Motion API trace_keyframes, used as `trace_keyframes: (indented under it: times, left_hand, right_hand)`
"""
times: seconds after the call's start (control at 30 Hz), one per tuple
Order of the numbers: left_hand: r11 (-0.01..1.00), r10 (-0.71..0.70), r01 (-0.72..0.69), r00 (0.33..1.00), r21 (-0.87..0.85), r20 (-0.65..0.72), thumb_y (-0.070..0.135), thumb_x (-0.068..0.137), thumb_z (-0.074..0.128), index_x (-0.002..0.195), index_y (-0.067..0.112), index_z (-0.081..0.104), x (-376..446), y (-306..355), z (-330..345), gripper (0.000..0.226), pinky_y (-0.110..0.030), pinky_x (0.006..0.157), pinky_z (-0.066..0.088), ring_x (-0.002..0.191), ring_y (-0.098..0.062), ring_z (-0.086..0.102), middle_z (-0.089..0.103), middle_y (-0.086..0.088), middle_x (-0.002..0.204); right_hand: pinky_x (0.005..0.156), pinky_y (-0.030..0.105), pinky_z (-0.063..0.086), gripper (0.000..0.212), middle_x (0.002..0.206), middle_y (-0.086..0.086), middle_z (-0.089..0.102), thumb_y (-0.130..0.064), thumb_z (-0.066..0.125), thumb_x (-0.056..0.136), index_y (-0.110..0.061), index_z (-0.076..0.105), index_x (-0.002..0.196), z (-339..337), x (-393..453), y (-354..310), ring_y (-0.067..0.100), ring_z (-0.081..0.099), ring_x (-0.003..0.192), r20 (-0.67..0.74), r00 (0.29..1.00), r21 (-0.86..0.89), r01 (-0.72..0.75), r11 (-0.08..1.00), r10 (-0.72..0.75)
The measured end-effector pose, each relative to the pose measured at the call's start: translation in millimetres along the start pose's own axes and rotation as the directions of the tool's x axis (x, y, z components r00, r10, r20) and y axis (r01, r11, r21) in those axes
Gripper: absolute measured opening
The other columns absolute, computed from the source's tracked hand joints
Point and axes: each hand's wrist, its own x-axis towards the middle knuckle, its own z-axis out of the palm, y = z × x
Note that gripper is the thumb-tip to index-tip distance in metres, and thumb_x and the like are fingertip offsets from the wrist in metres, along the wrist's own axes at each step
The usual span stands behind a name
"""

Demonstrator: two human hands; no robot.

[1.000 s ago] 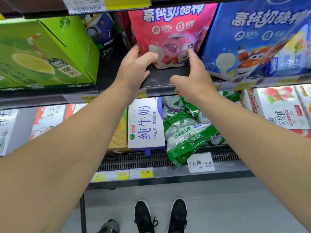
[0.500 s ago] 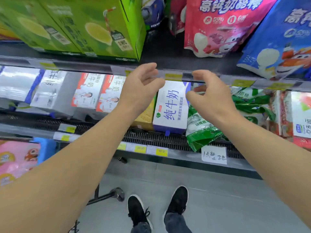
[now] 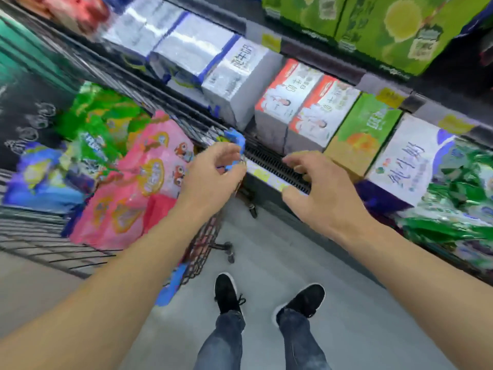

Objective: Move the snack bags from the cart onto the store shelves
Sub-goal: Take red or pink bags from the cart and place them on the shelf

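**Both hands bare between cart and shelf**

Grey shop floor (image 3: 269, 265) runs under dark store shelves (image 3: 314, 53) that cross the view from upper left to lower right, the whole picture smeared by motion. On the shelves stand white-and-blue milk cartons (image 3: 234, 76), red-and-white boxes (image 3: 306, 102), a green-and-orange box (image 3: 360, 132) and, higher up, bright green cases (image 3: 400, 30); green-and-white pouches (image 3: 458, 193) lie at the right. At the left sits a black wire cart (image 3: 202, 249) holding the snack bags: a pink snack bag (image 3: 138, 182) nearest the person, a blue snack bag (image 3: 40, 180) and a green snack bag (image 3: 101, 113) behind it. The left hand (image 3: 210, 177) hangs over the cart's near corner, just beside the pink bag, fingers loosely curled and gripping nothing. The right hand (image 3: 322, 188) hovers before the lower shelf's edge, fingers spread and bent, also holding nothing. Black shoes (image 3: 226, 292) and blue jeans show below.
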Motion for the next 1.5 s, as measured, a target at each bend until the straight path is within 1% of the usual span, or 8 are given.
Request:
trace_keyframes:
  times: [0.33,0.5,0.73,0.97,1.1,1.23,1.37,1.5]
  left_hand:
    - [0.982,-0.144,0.164,0.971,0.094,-0.192,0.014,0.082,0.073,0.099,0.025,0.065,-54,-133,-169,0.022,-0.032,0.094,0.053,0.09,-0.007,0.066,0.069,0.01,0.093]
    - [0.925,-0.142,0.161,0.987,0.344,-0.081,0.025,0.085,0.065,0.116,0.022,0.066,-63,-169,-199,0.032,-0.024,0.091,0.047,0.102,-0.007,0.062,0.07,0.008,0.111]
    - [0.758,-0.254,0.088,0.953,0.646,0.167,0.04,0.084,0.06,0.107,0.017,0.063,-49,-190,-198,0.032,-0.038,0.078,0.054,0.097,-0.026,0.062,0.068,-0.004,0.102]
    - [0.769,-0.253,0.069,0.946,0.636,0.204,0.042,0.09,0.055,0.12,0.019,0.062,-41,-197,-196,0.038,-0.031,0.077,0.046,0.111,-0.026,0.056,0.066,-0.003,0.116]
    - [0.855,-0.271,0.138,0.941,0.499,0.205,0.058,0.088,0.055,0.116,0.022,0.064,-39,-198,-195,0.046,-0.037,0.091,0.051,0.109,-0.019,0.06,0.067,0.001,0.117]
    - [0.955,-0.291,0.294,0.902,0.04,0.318,0.072,0.077,0.057,0.11,0.036,0.064,-39,-192,-208,0.05,-0.035,0.092,0.052,0.099,-0.011,0.066,0.069,0.01,0.111]
    - [0.829,-0.195,0.311,0.94,-0.464,0.281,0.033,0.089,0.067,0.107,0.022,0.067,-38,-186,-213,0.021,-0.026,0.082,0.056,0.095,-0.012,0.071,0.074,0.0,0.104]
    - [0.908,-0.243,0.219,0.97,-0.357,-0.025,0.01,0.097,0.057,0.097,0.023,0.068,-26,-181,-198,0.017,-0.02,0.068,0.056,0.073,-0.001,0.068,0.071,0.015,0.083]
  right_hand:
    - [0.088,0.041,0.05,0.039,0.11,0.005,0.063,-0.022,0.057,0.077,-0.014,0.064,0.115,139,39,-135,0.024,0.06,0.099,0.246,0.921,-0.087,0.332,0.939,-0.303]
    - [0.1,0.041,0.046,0.041,0.126,0.001,0.059,-0.016,0.06,0.085,-0.018,0.061,0.126,202,65,-152,0.023,0.053,0.118,0.447,0.846,-0.211,0.414,0.885,-0.289]
    - [0.09,0.043,0.048,0.027,0.099,0.001,0.068,-0.011,0.051,0.085,-0.018,0.069,0.104,263,91,-156,0.03,0.057,0.1,0.571,0.748,-0.422,0.62,0.661,-0.338]
    - [0.071,0.038,0.051,0.031,0.095,0.004,0.066,-0.009,0.056,0.083,-0.027,0.072,0.102,276,99,-150,0.032,0.059,0.096,0.671,0.715,-0.448,0.603,0.66,-0.197]
    - [0.069,0.042,0.055,0.025,0.085,0.006,0.068,-0.013,0.058,0.082,-0.029,0.075,0.091,272,97,-138,0.031,0.063,0.081,0.604,0.776,-0.381,0.48,0.79,-0.18]
    - [0.072,0.033,0.05,0.012,0.082,0.0,0.069,-0.016,0.063,0.088,-0.015,0.075,0.09,238,101,-139,0.019,0.062,0.078,0.402,0.907,-0.176,0.209,0.962,-0.124]
    - [0.062,0.024,0.048,0.008,0.073,0.002,0.067,-0.012,0.064,0.089,-0.015,0.07,0.084,196,109,-142,0.009,0.057,0.061,0.302,0.953,0.046,0.01,0.999,-0.023]
    - [0.078,0.052,0.058,0.006,0.073,0.008,0.071,-0.014,0.064,0.079,-0.016,0.069,0.076,182,112,-143,0.029,0.07,0.073,0.186,0.982,0.326,-0.091,0.941,0.031]
